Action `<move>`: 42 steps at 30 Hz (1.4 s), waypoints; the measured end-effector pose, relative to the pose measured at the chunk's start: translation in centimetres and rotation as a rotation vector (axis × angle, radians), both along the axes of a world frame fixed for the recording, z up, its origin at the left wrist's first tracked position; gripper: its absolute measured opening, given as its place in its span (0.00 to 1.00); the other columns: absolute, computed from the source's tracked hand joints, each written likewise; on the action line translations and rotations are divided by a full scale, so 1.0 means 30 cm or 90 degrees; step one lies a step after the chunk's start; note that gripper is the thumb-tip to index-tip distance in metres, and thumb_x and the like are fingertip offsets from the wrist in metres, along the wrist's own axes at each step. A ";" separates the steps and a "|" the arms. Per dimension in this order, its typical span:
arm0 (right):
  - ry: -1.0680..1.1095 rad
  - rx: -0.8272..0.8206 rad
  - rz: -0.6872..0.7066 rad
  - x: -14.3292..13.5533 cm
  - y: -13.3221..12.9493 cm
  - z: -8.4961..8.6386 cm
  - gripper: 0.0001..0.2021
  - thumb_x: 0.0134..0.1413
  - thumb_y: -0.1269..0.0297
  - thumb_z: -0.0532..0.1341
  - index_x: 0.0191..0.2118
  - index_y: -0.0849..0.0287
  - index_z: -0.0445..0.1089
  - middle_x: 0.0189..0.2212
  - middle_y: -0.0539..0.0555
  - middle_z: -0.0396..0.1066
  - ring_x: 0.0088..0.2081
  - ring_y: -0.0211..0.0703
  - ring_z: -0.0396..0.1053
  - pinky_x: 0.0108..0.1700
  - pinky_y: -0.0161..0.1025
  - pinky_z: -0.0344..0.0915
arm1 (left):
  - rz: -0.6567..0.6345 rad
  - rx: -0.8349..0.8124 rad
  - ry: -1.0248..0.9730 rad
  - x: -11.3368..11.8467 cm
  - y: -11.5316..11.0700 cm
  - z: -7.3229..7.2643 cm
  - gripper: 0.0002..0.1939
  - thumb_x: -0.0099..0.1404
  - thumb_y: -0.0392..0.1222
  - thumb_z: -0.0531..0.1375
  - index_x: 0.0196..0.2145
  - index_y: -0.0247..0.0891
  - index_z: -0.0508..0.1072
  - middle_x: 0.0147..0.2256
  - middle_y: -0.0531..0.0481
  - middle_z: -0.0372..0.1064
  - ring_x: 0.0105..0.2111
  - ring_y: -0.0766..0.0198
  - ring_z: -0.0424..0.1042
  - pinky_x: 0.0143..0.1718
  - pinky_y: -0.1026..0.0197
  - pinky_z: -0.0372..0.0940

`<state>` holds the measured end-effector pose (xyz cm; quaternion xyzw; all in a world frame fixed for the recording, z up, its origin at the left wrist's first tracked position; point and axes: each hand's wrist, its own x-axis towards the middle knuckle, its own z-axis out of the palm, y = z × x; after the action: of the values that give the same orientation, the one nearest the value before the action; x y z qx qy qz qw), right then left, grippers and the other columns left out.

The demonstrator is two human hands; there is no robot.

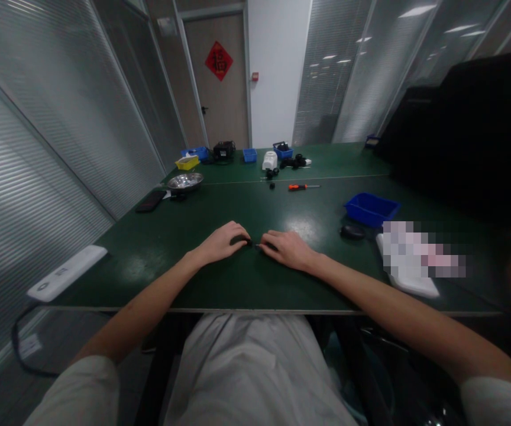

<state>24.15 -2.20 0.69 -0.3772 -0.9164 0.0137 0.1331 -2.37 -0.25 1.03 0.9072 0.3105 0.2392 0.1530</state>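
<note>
Small black part (249, 243) pinched in left hand (223, 244), at green table (246, 281); right hand (288, 249) curled just beside, hold unclear
Orange screwdriver (298, 187) beyond, metal bowl (183, 187) farther left; dark mouse (352, 232), blue tray (356, 213) right; black mass (463, 130) hides far-right tabletop

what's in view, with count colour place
table: 1, green, centre
screwdriver: 1, orange and black, centre
tray: 1, blue, right
far bins: several, blue, far end
bin: 1, yellow, far left
bowl: 1, silver, left
flat slab: 1, black, left
rounded object: 1, black, by tray
pixelated slab: 1, white, right
bar: 1, white, near left edge
device: 1, white, far centre
box: 1, black, far end
loose parts: several, black, far centre
door: 1, brown, background
sign: 1, red, on door
blinds: several, grey, both sides
large shape: 1, black, right, unclear
small part: 1, dark, left fingertips
left hand: 1, bare, centre
right hand: 1, bare, centre
sleeves: 2, pale, bottom corners
</note>
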 end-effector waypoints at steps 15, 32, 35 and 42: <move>0.017 0.004 0.010 0.005 0.004 -0.001 0.15 0.73 0.54 0.50 0.47 0.56 0.70 0.41 0.53 0.73 0.34 0.39 0.68 0.32 0.37 0.50 | 0.255 -0.008 0.062 -0.400 0.154 0.028 0.21 0.70 0.47 0.58 0.57 0.37 0.74 0.52 0.41 0.74 0.47 0.54 0.74 0.49 0.55 0.68; 0.026 -0.005 0.006 0.007 0.007 -0.009 0.15 0.73 0.54 0.51 0.47 0.55 0.71 0.41 0.54 0.74 0.35 0.40 0.69 0.33 0.36 0.50 | 0.828 0.002 0.144 -1.014 0.105 0.015 0.13 0.64 0.35 0.67 0.46 0.29 0.81 0.29 0.52 0.76 0.32 0.64 0.68 0.38 0.67 0.58; 0.024 -0.006 0.005 0.007 0.006 -0.007 0.15 0.73 0.54 0.51 0.47 0.55 0.71 0.41 0.53 0.74 0.34 0.39 0.68 0.32 0.37 0.50 | 0.827 0.003 0.133 -1.013 0.105 0.013 0.13 0.64 0.35 0.67 0.46 0.28 0.80 0.32 0.50 0.77 0.33 0.64 0.68 0.38 0.68 0.58; 0.022 -0.003 0.006 0.007 0.009 -0.007 0.14 0.73 0.54 0.52 0.46 0.56 0.70 0.40 0.53 0.74 0.34 0.39 0.68 0.32 0.37 0.49 | 0.829 0.019 0.122 -1.020 0.106 -0.001 0.13 0.65 0.34 0.65 0.47 0.27 0.80 0.32 0.50 0.76 0.36 0.63 0.69 0.42 0.66 0.59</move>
<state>24.35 -1.92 0.49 -0.3732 -0.9156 0.0228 0.1478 -32.99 2.93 0.99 0.5533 0.8048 0.2050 -0.0638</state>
